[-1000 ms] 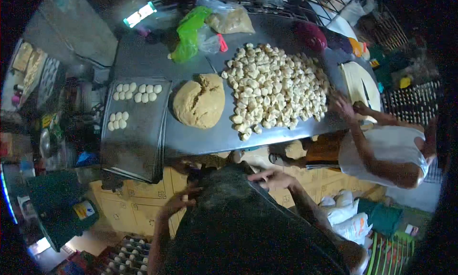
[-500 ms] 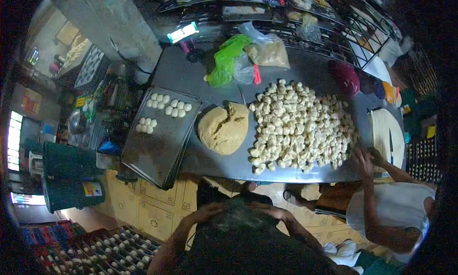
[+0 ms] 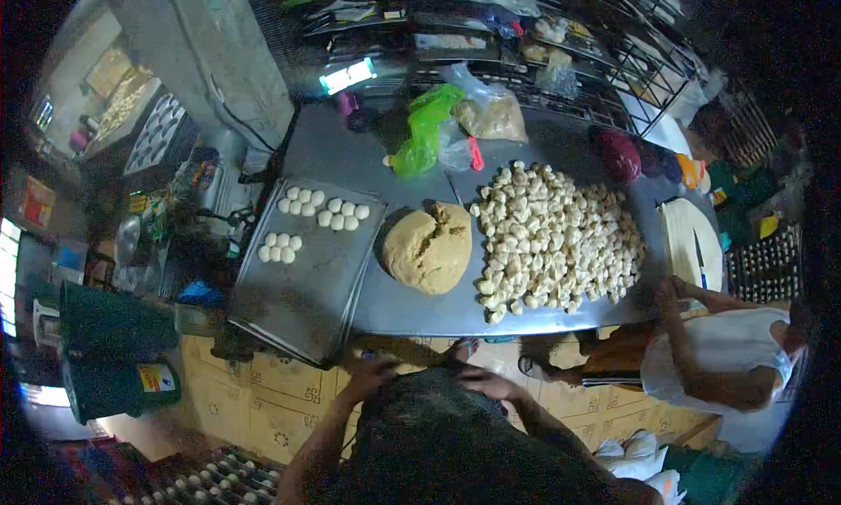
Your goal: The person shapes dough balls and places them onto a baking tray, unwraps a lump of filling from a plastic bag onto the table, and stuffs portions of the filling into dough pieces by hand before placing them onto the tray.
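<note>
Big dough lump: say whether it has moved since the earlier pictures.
No. Against the table, the big dough lump still lies between the tray stack and the heaped dough pieces; only the view shifted.

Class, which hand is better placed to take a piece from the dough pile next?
Likely the right: the right hand is nearer the dough pile, while the left hand is farther over, towards the tray.

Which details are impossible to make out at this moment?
All in the head view:
- Left hand and right hand: blurred; whether they grip the dark clothing is unclear.
- Co-worker's hands: too dim and small to tell what they hold.
- Green bag: crumpled plastic hides any contents.
- Bin label: too small to read.
- Bottom-left rack: cut off by the edge.
</note>
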A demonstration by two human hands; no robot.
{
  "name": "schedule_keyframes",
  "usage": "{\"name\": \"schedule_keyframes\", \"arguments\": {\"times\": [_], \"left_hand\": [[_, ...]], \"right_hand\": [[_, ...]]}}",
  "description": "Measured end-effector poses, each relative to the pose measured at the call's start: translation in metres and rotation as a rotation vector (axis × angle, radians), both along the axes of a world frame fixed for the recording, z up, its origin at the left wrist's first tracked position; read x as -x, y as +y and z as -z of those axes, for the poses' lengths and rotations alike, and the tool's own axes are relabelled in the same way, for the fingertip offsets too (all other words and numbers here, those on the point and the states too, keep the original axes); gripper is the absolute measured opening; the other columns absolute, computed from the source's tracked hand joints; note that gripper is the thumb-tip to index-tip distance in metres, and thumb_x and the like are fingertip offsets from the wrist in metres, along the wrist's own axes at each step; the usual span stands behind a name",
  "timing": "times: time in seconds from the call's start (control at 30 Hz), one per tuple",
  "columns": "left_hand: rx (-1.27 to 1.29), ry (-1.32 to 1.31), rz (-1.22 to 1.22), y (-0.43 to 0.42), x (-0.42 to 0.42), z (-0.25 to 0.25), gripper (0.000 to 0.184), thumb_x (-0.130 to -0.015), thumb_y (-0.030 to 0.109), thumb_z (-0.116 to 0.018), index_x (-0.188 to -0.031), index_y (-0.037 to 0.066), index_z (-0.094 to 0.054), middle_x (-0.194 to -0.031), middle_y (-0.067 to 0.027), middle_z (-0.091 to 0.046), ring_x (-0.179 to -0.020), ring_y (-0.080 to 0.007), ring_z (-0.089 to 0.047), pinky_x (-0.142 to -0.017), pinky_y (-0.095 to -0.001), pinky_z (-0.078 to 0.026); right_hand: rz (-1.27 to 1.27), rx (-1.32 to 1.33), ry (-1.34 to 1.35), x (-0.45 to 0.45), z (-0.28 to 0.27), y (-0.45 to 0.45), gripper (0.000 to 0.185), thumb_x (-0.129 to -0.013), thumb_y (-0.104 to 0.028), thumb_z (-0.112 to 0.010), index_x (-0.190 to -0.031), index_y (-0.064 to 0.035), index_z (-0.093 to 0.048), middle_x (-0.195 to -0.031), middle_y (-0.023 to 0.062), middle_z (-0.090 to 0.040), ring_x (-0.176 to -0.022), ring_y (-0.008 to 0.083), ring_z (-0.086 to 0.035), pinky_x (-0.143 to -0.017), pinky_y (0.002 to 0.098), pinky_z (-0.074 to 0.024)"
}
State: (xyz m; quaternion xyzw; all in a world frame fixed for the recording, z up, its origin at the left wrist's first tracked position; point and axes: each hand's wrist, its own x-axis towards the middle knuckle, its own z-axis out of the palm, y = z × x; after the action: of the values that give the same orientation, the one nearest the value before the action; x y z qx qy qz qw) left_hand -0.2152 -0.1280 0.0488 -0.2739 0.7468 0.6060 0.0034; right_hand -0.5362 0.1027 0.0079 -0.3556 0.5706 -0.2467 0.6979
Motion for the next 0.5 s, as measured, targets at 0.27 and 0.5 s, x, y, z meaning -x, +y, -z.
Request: {"name": "schedule_keyframes", "arguments": {"times": [0.27, 0.5], "left_hand": [[-0.518, -0.151, 0.008, 0.001, -0.114, 0.082, 0.04, -0.094, 0.039, -0.063, -0.121, 0.01, -0.069, -0.102, -0.0117, -0.071, -0.099, -0.0238, -0.067, -0.088, -0.0401, -0.051], [-0.197, -0.708, 0.046, -0.012, -0.079, -0.034, 0.039, -0.092, 0.039, -0.065, -0.116, 0.009, -0.07, -0.098, -0.0118, -0.071, -0.101, -0.0271, -0.066, -0.088, -0.0413, -0.052]], "right_hand": [[0.041, -0.185, 0.219, -0.02, 0.016, 0.047, 0.058, -0.091, -0.034, -0.067, -0.14, -0.0044, -0.051, -0.132, 0.0138, -0.058, -0.113, 0.0279, -0.059, -0.098, 0.0388, -0.0469], [0.42, 0.213, -0.053, -0.033, -0.023, 0.013, 0.039, -0.099, -0.016, -0.055, -0.135, 0.0003, -0.052, -0.133, 0.0154, -0.056, -0.119, 0.0286, -0.055, -0.097, 0.0411, -0.0467]]}}
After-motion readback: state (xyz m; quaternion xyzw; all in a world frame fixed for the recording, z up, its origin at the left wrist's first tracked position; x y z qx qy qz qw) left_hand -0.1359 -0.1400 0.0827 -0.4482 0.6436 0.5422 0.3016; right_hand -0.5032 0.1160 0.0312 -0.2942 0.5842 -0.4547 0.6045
